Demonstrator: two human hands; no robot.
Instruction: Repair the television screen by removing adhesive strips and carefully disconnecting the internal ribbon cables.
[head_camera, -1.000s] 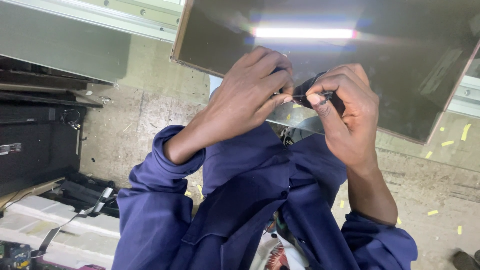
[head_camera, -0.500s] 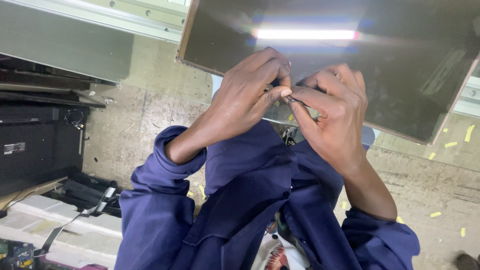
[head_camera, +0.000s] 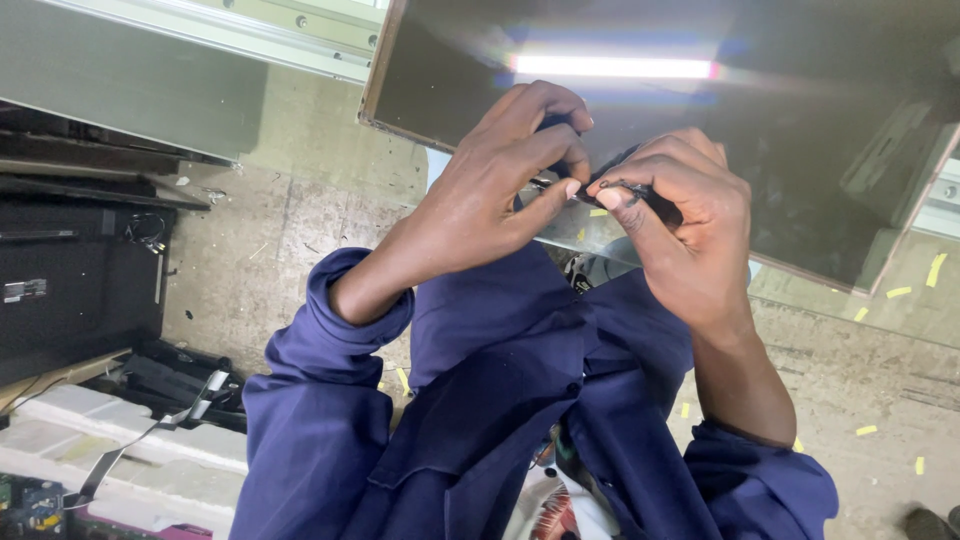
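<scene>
A large dark glossy panel (head_camera: 820, 130) lies tilted in front of me, mirroring a strip light. My left hand (head_camera: 490, 200) and my right hand (head_camera: 690, 240) meet at its near edge. Both pinch a thin black strip (head_camera: 603, 189) that runs between thumb and forefinger of each hand. A dark rounded piece shows under the fingers of my right hand, mostly hidden. Blue sleeves (head_camera: 330, 400) cover both arms.
Below is a grey concrete floor (head_camera: 260, 250) with yellow tape scraps (head_camera: 935, 268). Black flat units (head_camera: 70, 280) are stacked at the left, with white foam blocks (head_camera: 110, 430) and a flat ribbon cable (head_camera: 150, 435) beneath them. A metal frame rail (head_camera: 230, 35) crosses the top left.
My right hand has turned and curled over the dark round piece, which showed more clearly before. The fingertips of both hands have come together on the strip.
</scene>
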